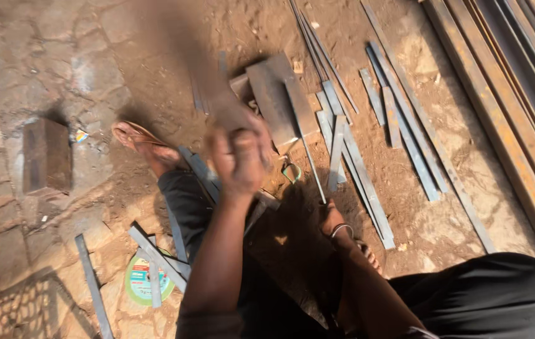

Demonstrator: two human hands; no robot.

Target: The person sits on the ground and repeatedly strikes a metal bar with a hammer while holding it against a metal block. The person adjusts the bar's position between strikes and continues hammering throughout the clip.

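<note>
Low over the dirt, the left hand (pixel 239 157) is a closed fist around a blurred handle, seemingly a hammer's, while the right hand (pixel 332 221) is in shadow, its grip impossible to tell, near a thin rod (pixel 312 168). A swing this fast could glance off and hit the foot (pixel 148 147) or the steadying hand. The rod is grey, straight, lying against the flat plate (pixel 274 97) among loose strips (pixel 368 188).

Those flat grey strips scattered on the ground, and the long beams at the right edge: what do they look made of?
The flat strips look like bare steel: thin, straight, dull grey, with sharp cut ends. The long beams seem to be steel too, though browner, probably rust or dust. The ground is cracked stone paving and dirt.
</note>
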